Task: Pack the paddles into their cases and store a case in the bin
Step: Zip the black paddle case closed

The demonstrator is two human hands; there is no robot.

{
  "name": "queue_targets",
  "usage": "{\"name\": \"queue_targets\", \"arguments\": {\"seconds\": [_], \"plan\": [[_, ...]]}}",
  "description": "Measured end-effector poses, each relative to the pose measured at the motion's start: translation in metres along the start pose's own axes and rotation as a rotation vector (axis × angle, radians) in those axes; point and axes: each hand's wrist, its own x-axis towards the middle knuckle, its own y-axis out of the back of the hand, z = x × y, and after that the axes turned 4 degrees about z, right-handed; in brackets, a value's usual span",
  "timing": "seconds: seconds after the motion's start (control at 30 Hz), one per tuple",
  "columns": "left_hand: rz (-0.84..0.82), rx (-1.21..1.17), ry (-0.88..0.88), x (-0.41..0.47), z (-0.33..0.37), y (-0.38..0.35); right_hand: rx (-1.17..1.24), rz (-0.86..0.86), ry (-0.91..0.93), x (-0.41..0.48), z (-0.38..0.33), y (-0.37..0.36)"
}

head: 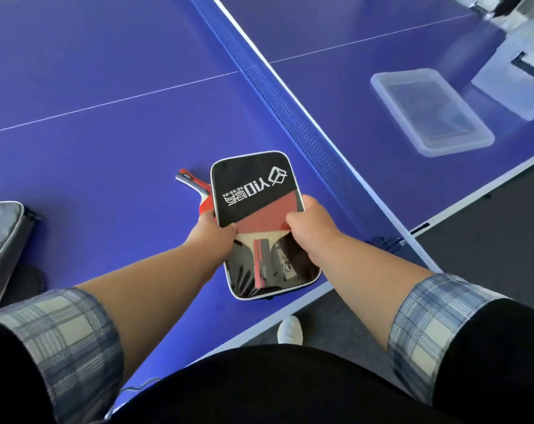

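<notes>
A black paddle case (250, 182) with white lettering and a clear window is held above the near edge of the blue table. A red-faced paddle (268, 220) shows through the window, its handle (261, 261) pointing toward me. My left hand (218, 231) grips the case's left edge and my right hand (308, 228) grips its right edge. A second red paddle (195, 186) lies on the table, partly hidden under the case. A clear plastic bin (431, 111) stands beyond the net at the right.
The table-tennis table (106, 148) has a net (290, 108) running diagonally across it. A grey zipped case (2, 243) lies at the left edge. Dark floor and my white shoe (290, 330) show below the table's edge.
</notes>
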Motion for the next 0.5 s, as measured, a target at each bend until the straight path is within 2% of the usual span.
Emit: {"name": "queue_targets", "arguments": {"seconds": [0.23,0.33,0.5], "plan": [[-0.003,0.064,0.113,0.025,0.031,-0.088,-0.129,-0.121,0.071,0.087,0.019,0.053],[-0.009,0.010,0.150,0.031,0.035,-0.112,-0.153,-0.177,0.064,0.116,0.028,0.060],[-0.048,0.002,0.185,0.035,0.037,-0.135,-0.325,-0.195,0.037,0.149,0.044,0.056]]}}
